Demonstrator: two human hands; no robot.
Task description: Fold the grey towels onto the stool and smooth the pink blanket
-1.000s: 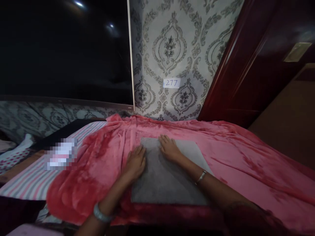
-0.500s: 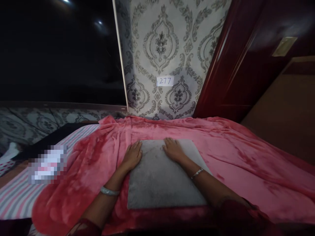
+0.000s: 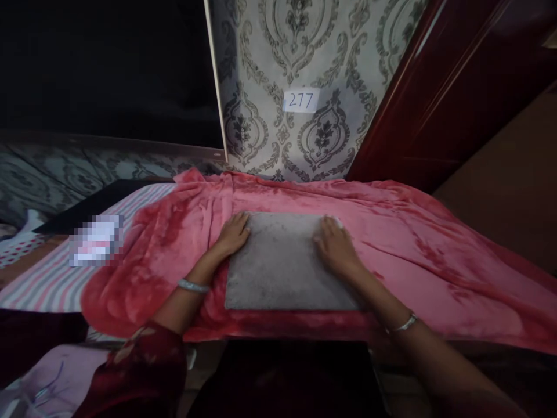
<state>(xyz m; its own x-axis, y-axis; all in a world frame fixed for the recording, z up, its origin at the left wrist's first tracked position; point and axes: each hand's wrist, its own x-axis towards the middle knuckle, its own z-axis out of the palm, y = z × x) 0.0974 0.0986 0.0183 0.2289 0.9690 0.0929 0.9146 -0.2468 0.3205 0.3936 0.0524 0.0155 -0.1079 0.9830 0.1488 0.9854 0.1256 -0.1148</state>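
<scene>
A folded grey cloth [image 3: 282,264] lies flat on a pink fleece blanket [image 3: 435,255] spread over a raised surface. My left hand [image 3: 232,232] rests palm down at the cloth's far left corner, fingers spread. Palm down as well, my right hand [image 3: 335,247] lies on the cloth's right edge near the far right corner. Neither hand grips anything. Both wrists wear a bangle.
A striped pink and white sheet [image 3: 47,278] shows under the blanket at the left, with a blurred packet [image 3: 96,240] on it. Behind stand a dark screen [image 3: 108,69], patterned wallpaper with a label "277" [image 3: 301,100], and a dark red door [image 3: 452,87] at the right.
My right hand has slid from the cloth's far middle to its right edge. My left hand stays at the far left corner. The view has tipped downward.
</scene>
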